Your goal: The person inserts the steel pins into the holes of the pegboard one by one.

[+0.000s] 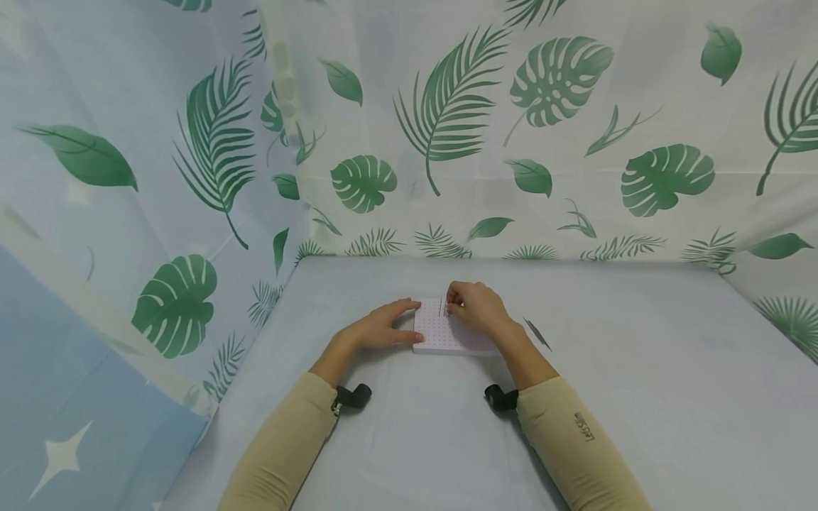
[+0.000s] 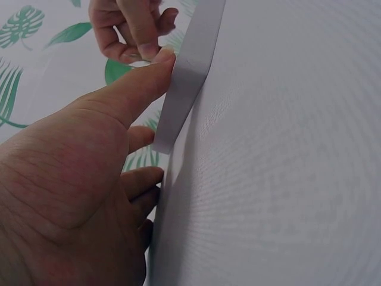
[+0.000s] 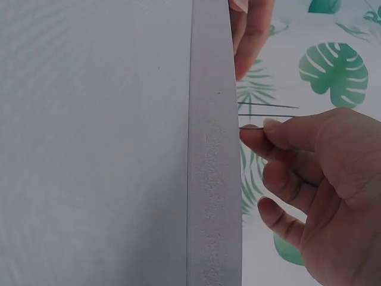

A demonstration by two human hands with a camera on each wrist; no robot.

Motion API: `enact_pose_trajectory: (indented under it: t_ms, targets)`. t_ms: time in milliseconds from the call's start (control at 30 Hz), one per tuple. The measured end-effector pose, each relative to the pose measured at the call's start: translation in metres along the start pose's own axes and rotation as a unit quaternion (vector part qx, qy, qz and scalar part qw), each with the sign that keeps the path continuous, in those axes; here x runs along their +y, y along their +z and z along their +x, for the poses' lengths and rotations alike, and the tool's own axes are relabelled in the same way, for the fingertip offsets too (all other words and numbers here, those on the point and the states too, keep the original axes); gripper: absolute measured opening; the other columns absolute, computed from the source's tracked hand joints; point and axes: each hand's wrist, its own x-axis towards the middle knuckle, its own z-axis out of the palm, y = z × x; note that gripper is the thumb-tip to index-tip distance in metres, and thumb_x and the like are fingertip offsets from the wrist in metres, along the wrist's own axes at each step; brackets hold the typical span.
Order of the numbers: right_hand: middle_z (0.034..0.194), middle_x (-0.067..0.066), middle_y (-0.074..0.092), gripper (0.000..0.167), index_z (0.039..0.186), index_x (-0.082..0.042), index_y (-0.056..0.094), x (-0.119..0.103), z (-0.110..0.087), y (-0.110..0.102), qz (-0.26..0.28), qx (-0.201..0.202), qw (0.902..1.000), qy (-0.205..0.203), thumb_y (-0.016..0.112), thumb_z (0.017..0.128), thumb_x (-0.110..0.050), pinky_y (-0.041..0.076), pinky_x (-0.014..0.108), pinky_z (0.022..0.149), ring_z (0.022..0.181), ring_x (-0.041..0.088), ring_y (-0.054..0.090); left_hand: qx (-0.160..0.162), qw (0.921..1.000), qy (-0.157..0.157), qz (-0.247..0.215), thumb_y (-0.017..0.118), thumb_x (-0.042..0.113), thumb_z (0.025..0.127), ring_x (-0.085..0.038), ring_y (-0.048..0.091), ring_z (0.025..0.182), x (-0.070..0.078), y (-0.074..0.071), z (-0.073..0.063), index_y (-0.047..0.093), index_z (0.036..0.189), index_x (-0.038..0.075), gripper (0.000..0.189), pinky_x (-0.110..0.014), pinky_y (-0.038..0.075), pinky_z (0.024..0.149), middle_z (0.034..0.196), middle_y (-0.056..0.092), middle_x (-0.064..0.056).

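Note:
A flat white board (image 1: 456, 339) with a grid of pink dots lies on the table. My left hand (image 1: 381, 326) rests at its left side, thumb on the near left edge and fingertips at the far left corner. My right hand (image 1: 476, 309) is over the board's far part, pinching a thin dark needle (image 3: 251, 128) between thumb and index finger, its lower end right at the board's face. Beside it, two more thin needles (image 3: 268, 115) stand upright from the board. The board's right part is hidden under the right hand and forearm.
Several thin dark needles (image 1: 537, 333) lie on the white table (image 1: 422, 440), just right of the right forearm. Behind the table hangs a leaf-print curtain (image 1: 473, 191), with another cloth (image 1: 96, 234) along the left.

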Motion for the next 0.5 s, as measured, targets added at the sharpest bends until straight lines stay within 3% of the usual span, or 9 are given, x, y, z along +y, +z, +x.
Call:
enact_pose_trajectory:
  t_ms: [333, 500]
  targets:
    - [0.097, 0.005, 0.075, 0.004, 0.098, -0.012, 0.069, 0.0053, -0.0005, 0.0001, 0.066, -0.020, 0.9975, 0.014, 0.071, 0.098, -0.015, 0.054, 0.041, 0.081, 0.088, 0.021, 0.066, 0.001, 1.0000, 0.006, 0.001, 0.070, 0.063, 0.092, -0.027, 0.020, 0.162, -0.0040, 0.0013, 0.0015, 0.037, 0.163, 0.025, 0.087, -0.053, 0.020, 0.131, 0.173, 0.025, -0.004]
    - [0.105, 0.009, 0.075, 0.012, 0.107, -0.009, 0.069, 0.0095, -0.0007, -0.0061, 0.080, -0.026, 0.9963, 0.012, 0.070, 0.099, -0.017, 0.056, 0.045, 0.086, 0.094, 0.024, 0.068, 0.003, 1.0000, 0.000, 0.006, 0.070, 0.064, 0.092, -0.027, 0.020, 0.162, -0.0033, 0.0013, 0.0020, 0.037, 0.163, 0.026, 0.087, -0.055, 0.019, 0.130, 0.174, 0.025, -0.003]
